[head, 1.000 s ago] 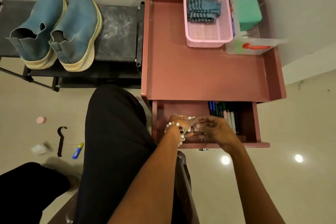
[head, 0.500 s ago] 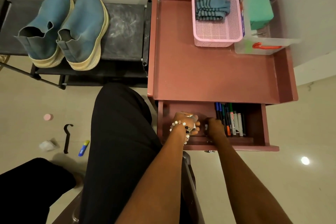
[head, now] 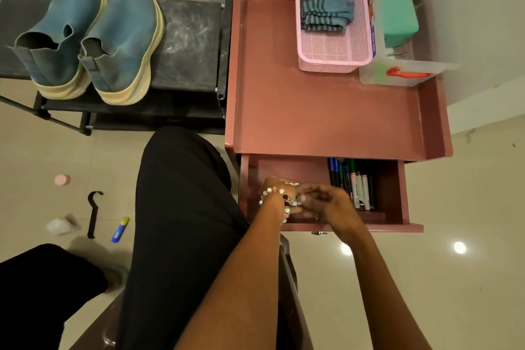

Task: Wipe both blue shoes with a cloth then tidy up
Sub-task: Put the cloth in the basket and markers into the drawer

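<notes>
Beige floor tiles at the far left carry a pink cap (head: 62, 179), a crumpled white scrap (head: 60, 225), a black hook-shaped tool (head: 93, 213) and a blue-and-yellow tube (head: 120, 229), all well to the left of the fingers. Far beyond and to the left of the fingers, the two blue shoes (head: 91, 37) stand side by side, touching, heels toward the camera, on a black shoe rack (head: 189, 42). A black-trousered leg (head: 179, 221) lies between the floor clutter and the hands.

Both hands sit in the open drawer (head: 397, 196) of a reddish-brown side table (head: 312, 111). The left hand (head: 279, 193), with a beaded bracelet (head: 274, 200) at its wrist, has curled fingers meeting those of the right hand (head: 326, 202), also curled. Something small and pale shows between them; I cannot tell what it is or which hand holds it. Just right of the fingers, markers (head: 352, 182) lie along the drawer's right part.

Far past the fingers, the striped blue cloth (head: 325, 13) lies folded in a pink basket (head: 332, 62) at the table's back. A clear plastic box (head: 403, 74) holding a green block (head: 397, 20) touches the basket's right side.
</notes>
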Demonstrator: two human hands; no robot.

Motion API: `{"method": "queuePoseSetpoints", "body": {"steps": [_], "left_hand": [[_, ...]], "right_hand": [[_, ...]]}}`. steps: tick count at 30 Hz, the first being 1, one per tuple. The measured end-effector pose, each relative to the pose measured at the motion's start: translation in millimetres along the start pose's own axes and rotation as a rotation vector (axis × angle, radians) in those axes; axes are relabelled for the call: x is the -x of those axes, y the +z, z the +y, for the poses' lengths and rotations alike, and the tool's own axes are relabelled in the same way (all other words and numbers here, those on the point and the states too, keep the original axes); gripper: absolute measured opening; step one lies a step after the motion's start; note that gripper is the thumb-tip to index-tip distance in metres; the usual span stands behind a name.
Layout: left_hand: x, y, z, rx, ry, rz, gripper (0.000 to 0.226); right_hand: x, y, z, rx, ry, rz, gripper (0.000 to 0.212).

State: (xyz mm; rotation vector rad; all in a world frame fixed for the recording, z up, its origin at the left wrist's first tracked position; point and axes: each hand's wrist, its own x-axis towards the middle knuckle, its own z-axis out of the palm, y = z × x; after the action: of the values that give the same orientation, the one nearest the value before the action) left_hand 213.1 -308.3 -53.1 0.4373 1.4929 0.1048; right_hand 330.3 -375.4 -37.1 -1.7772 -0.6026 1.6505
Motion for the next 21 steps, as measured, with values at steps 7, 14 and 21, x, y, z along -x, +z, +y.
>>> {"method": "queuePoseSetpoints", "body": {"steps": [7,14,21], "left_hand": [[2.7,1.4,1.3,-0.032,0.039,-0.032,0.005],[-2.1,0.5,-1.4,-0.092,0.056,0.039,0.01],[-2.0,-0.3,-0.8,-0.082,0.054,0.015,0.012]], "right_hand": [[-24.0,-24.4,16.0,0.177,0.114,0.248,0.017],[-84.3,-23.6,50.2,0.657,0.344,0.435,0.042],[-84.8,3.8,49.2,1.074,0.385,0.405,0.031]]}}
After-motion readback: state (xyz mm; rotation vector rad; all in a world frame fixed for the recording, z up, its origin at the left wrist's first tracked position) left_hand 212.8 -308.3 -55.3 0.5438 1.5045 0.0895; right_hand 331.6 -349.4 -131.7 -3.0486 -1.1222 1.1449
